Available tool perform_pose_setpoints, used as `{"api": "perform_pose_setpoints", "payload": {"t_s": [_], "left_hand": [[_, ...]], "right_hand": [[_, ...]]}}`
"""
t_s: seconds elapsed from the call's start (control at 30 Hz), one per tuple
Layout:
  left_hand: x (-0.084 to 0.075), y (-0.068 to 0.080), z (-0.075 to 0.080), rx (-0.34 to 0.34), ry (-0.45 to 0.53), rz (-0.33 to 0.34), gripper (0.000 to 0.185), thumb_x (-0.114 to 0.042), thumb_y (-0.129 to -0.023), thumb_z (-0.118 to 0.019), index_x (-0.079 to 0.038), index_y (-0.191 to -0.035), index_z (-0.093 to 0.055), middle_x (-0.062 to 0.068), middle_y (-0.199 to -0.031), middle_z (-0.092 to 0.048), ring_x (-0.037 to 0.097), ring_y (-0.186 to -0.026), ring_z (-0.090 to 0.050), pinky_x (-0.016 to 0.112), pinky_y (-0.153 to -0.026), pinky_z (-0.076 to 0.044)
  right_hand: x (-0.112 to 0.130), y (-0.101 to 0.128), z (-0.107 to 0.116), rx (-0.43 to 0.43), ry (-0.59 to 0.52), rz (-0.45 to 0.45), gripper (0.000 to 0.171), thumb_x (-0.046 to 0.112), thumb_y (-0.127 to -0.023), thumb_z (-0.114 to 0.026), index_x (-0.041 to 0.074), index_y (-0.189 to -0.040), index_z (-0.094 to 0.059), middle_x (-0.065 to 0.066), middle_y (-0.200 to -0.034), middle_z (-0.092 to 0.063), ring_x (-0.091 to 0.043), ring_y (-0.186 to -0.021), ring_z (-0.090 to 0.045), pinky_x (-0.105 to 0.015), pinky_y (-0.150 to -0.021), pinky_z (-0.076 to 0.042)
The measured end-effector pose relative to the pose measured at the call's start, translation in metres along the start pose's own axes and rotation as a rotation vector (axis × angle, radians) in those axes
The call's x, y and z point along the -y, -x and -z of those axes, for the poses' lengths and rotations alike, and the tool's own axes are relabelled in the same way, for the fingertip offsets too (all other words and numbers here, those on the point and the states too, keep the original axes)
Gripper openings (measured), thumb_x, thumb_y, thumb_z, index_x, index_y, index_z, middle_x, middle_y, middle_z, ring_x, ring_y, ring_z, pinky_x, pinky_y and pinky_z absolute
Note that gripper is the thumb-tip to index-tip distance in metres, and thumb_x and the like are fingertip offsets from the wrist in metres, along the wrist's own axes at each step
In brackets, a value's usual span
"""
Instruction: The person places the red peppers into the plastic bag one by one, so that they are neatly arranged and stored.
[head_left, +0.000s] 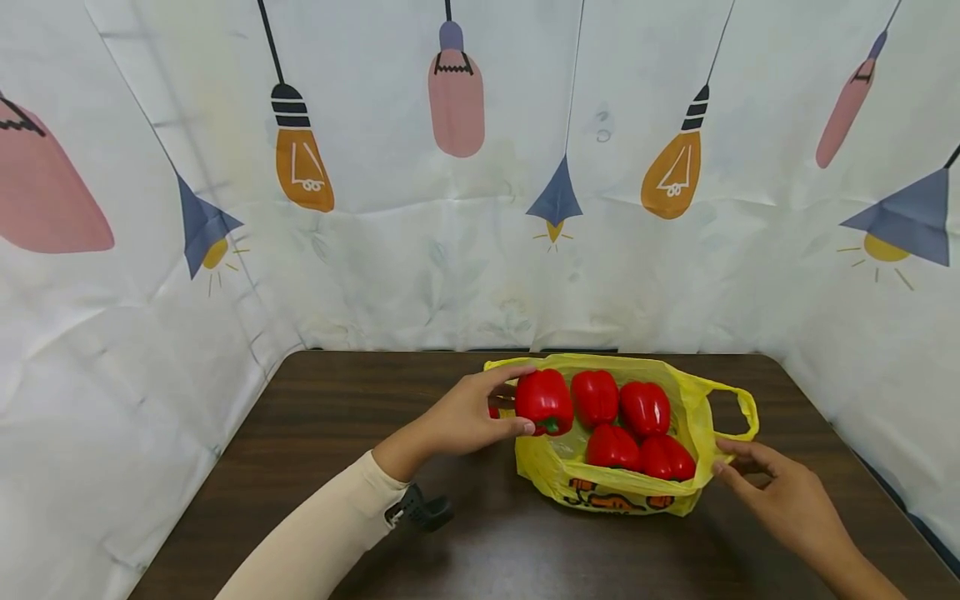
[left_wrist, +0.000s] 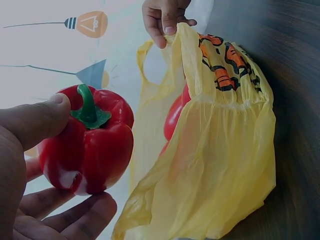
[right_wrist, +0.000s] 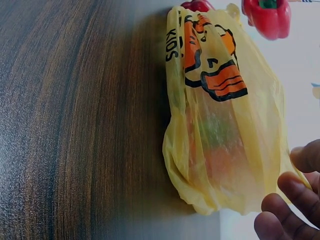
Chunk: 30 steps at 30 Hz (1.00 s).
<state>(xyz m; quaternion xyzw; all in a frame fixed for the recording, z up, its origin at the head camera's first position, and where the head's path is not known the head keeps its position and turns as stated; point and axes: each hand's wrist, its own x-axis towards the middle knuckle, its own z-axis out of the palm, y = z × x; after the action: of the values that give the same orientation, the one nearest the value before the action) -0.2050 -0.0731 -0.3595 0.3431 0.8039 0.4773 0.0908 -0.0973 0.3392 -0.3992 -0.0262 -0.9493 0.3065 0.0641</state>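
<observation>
A red bell pepper (head_left: 543, 402) with a green stem is gripped between the thumb and fingers of my left hand (head_left: 480, 414), at the left side of the mouth of a yellow plastic bag (head_left: 542, 472). In the left wrist view the held bell pepper (left_wrist: 95, 145) is apart from the bag. My right hand (head_left: 783, 492) pinches the bag's right edge near its handle loop (head_left: 750, 412). Several more red bell peppers (head_left: 645, 408) lie inside the bag. Behind my left fingers another red piece (head_left: 493, 412) shows, mostly hidden.
The bag stands on a dark wood-grain table (head_left: 337, 400), towards its back edge. A white curtain (head_left: 465, 275) printed with lamps and bulbs hangs behind and at both sides. A dark watch (head_left: 423, 508) is on my left wrist.
</observation>
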Motion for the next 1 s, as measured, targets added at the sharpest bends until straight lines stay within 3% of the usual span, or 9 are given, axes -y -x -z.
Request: {"api": "perform_pose_setpoints", "payload": {"t_s": [0.3, 0.57, 1.0], "left_hand": [[0.001, -0.025, -0.012, 0.047, 0.003, -0.042, 0.075, -0.028, -0.092, -0.080, -0.010, -0.155, -0.043, 0.001, -0.146, -0.053, 0.022, -0.122, -0.062, 0.031, -0.094, -0.055], [0.005, -0.036, -0.024, 0.075, -0.048, -0.016, 0.074, -0.027, -0.092, -0.080, -0.011, -0.154, -0.043, 0.002, -0.145, -0.052, 0.021, -0.120, -0.062, 0.038, -0.097, -0.054], [0.000, -0.042, -0.035, 0.132, -0.317, 0.004, 0.076, -0.031, -0.092, -0.079, -0.010, -0.155, -0.043, 0.001, -0.147, -0.054, 0.013, -0.121, -0.059, 0.028, -0.099, -0.050]], "right_hand": [[0.001, 0.001, -0.001, -0.029, 0.006, 0.025, 0.053, 0.045, -0.096, -0.072, 0.005, -0.131, -0.068, -0.009, -0.102, -0.073, -0.024, -0.081, -0.070, -0.028, -0.055, -0.051], [0.001, 0.001, -0.001, -0.018, 0.004, 0.015, 0.055, 0.045, -0.096, -0.072, 0.003, -0.132, -0.067, -0.012, -0.105, -0.073, -0.025, -0.082, -0.070, -0.028, -0.055, -0.052], [-0.002, -0.001, -0.003, -0.019, 0.013, 0.018, 0.055, 0.045, -0.096, -0.072, 0.003, -0.132, -0.067, -0.012, -0.105, -0.072, -0.024, -0.081, -0.070, -0.029, -0.054, -0.051]]}}
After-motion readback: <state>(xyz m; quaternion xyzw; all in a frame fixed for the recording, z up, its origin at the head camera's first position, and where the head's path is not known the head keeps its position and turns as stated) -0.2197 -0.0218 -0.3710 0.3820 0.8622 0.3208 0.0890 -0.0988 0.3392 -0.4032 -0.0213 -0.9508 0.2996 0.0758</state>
